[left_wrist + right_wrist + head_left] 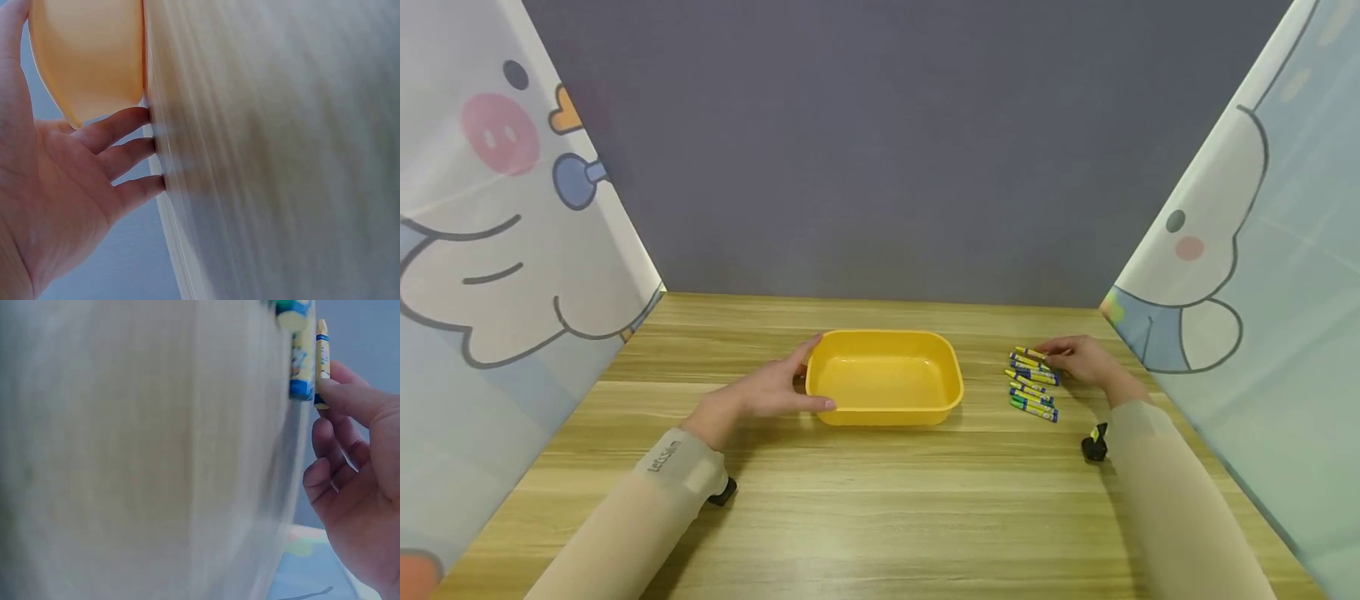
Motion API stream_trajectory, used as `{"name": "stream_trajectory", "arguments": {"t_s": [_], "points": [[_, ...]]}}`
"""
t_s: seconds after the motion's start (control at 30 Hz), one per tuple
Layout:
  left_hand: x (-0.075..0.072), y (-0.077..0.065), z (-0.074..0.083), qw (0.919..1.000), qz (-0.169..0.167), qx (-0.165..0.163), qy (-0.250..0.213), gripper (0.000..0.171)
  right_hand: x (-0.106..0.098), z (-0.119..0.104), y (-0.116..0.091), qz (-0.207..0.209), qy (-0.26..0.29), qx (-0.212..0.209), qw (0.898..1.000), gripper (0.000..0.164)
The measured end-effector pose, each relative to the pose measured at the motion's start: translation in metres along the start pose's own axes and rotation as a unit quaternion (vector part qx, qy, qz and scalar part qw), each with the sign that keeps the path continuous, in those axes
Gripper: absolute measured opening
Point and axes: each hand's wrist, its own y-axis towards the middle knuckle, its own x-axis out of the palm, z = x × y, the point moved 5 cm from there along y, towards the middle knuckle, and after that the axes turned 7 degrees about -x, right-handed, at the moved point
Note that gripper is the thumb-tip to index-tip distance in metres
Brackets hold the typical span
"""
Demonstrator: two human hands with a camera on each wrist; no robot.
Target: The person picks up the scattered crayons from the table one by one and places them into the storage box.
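Note:
A yellow plastic basin (883, 417) sits on the table. My left hand (767, 387) spreads about its left end, thumb by the front rim and index finger by the back corner. In the left wrist view the other fingertips (147, 182) touch the tabletop beside the basin (94, 56). My right hand (1078, 360) pinches a yellow crayon between thumb and fingers at the back of the crayon row. In the right wrist view that crayon (323, 359) stands out past the fingertips. Several crayons (1032, 392), with yellow wrappers and blue bands, lie side by side near it.
The wood-grain table (895, 508) extends in front of the basin. A dark grey panel (895, 158) rises behind it. Cartoon-printed sheets (497, 242) hang at the left and right sides. A black wrist device (1094, 443) shows by the right sleeve.

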Motion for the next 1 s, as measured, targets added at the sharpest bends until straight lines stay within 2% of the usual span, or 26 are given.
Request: {"name": "stream_trajectory", "arguments": {"t_s": [0.13,0.37,0.47,0.6,1.0], "points": [[0.0,0.001,0.001,1.0,-0.002,0.003,-0.002,0.131,-0.002,-0.011,0.001,0.02,0.029,-0.014,0.999,0.036],[0.001,0.003,-0.001,1.0,-0.003,-0.003,-0.001,0.13,-0.002,-0.057,0.013,0.026,0.03,-0.025,0.999,0.037],[0.002,0.002,-0.002,1.0,-0.003,-0.006,0.001,0.13,0.003,-0.078,0.019,0.023,0.052,-0.028,0.998,0.037],[0.001,0.002,-0.001,1.0,-0.003,-0.006,0.002,0.129,0.01,-0.107,0.027,0.022,0.076,-0.053,0.995,0.034],[0.001,0.002,-0.001,1.0,0.0,-0.002,0.007,0.13,0.035,-0.187,0.053,0.008,0.099,-0.102,0.99,0.028]]}}
